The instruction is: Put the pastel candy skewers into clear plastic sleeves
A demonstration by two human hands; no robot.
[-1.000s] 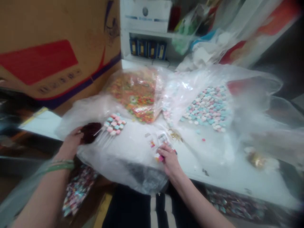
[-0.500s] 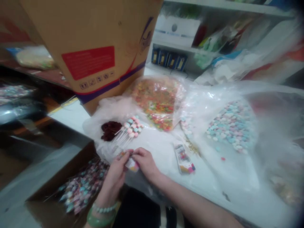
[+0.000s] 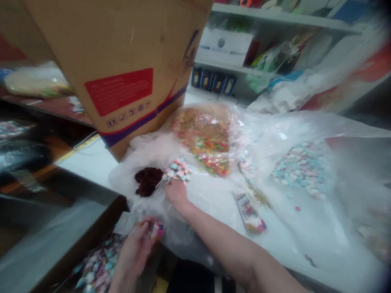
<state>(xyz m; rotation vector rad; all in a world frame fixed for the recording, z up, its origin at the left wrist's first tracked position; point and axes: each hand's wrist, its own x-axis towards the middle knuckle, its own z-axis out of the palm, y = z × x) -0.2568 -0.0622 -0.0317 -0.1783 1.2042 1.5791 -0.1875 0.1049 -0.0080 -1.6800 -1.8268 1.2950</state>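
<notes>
My left hand, low at the table's front edge, is closed on a small printed packet. My right hand reaches to the sticks of a bunch of pink, blue and white candy sticks; its fingers are pressed together there, but what they grip is blurred and partly hidden. A dark brown pile lies just left of the bunch on the plastic sheeting. Another printed packet or stack of packets rests on the white table to the right of my right forearm.
A tall cardboard box stands at the back left. Behind the sticks lies a clear bag of colorful candies. Pastel candies spread in plastic at the right. A lower box holds wrapped candy sticks. Shelves are behind.
My right hand has left the packet and moved forward to the candy sticks. My left hand has moved down and left with the packet. The view has shifted slightly.
</notes>
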